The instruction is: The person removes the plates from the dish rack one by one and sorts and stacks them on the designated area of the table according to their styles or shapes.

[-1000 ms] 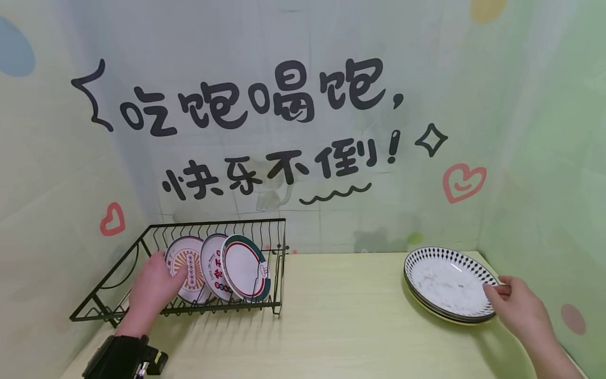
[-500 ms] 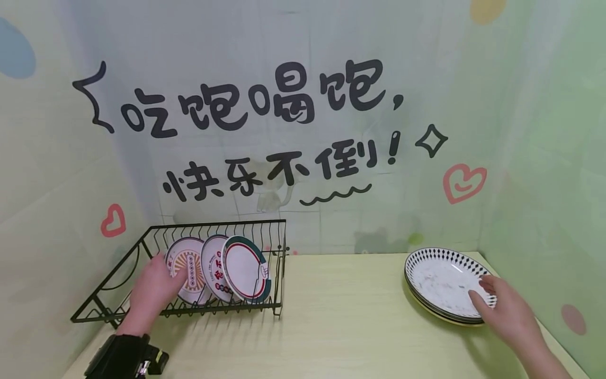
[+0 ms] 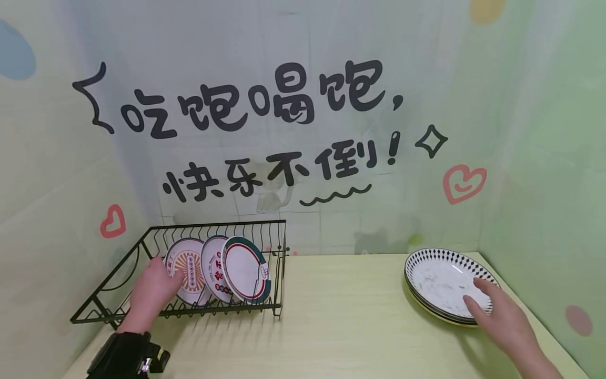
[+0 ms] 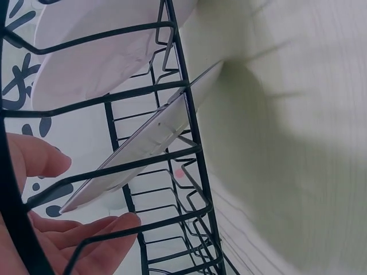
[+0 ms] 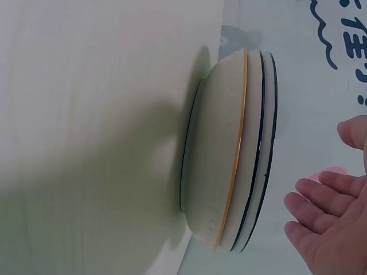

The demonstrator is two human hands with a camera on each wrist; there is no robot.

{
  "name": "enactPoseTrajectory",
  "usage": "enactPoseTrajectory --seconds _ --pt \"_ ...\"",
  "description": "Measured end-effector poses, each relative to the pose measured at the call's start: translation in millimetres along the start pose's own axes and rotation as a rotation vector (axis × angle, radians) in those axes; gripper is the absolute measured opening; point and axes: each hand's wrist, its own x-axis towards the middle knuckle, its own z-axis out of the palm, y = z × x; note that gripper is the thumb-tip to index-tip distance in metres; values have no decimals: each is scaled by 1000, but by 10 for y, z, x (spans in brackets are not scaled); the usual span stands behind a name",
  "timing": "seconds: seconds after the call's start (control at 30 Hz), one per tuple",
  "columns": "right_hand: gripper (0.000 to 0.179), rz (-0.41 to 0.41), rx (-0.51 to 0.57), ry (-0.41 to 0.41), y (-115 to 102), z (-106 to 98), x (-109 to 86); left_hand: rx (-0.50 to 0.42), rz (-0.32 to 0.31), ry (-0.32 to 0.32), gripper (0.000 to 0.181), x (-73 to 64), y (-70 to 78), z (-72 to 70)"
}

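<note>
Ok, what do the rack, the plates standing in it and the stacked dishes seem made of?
The rack: likely black-coated metal, from its thin, evenly dark bent wires.
The plates in it: ceramic or melamine, finish smooth; pale printed faces leave both open.
The stacked dishes: glossy, perhaps glazed ceramic, given the top one's highlight; melamine possible.

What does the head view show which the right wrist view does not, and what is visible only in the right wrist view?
Only the head view: the black wire rack with three round printed plates, the left hand, and the diamond-patterned upper face of the white, round top plate.

Only the right wrist view: the cream, curved outer wall of the lowest dish down to its base, and the palm side of the right hand.

Both: that hand, the stacked round dishes, the pale tabletop and dark wall lettering, cropped in the wrist view.
</note>
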Motion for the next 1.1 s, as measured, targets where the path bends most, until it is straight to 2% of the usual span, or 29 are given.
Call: enactPoseTrajectory --seconds 0.3,0.67,0.8,0.97,1.1 --pt "53 -49 18 18 -32 50 -57 -13 -31 -29 54 -8 -5 26" --pt "56 -111 18 35 -64 100 -71 -14 -56 -73 47 29 -24 38" --pt "55 -140 25 53 -75 123 -66 -30 -51 -70 30 36 -33 66" --pt "55 -134 18 48 -94 131 -67 -57 -37 -70 15 59 -41 99" --pt "54 -129 22 37 -107 135 -68 -77 -34 -68 18 74 -43 104"
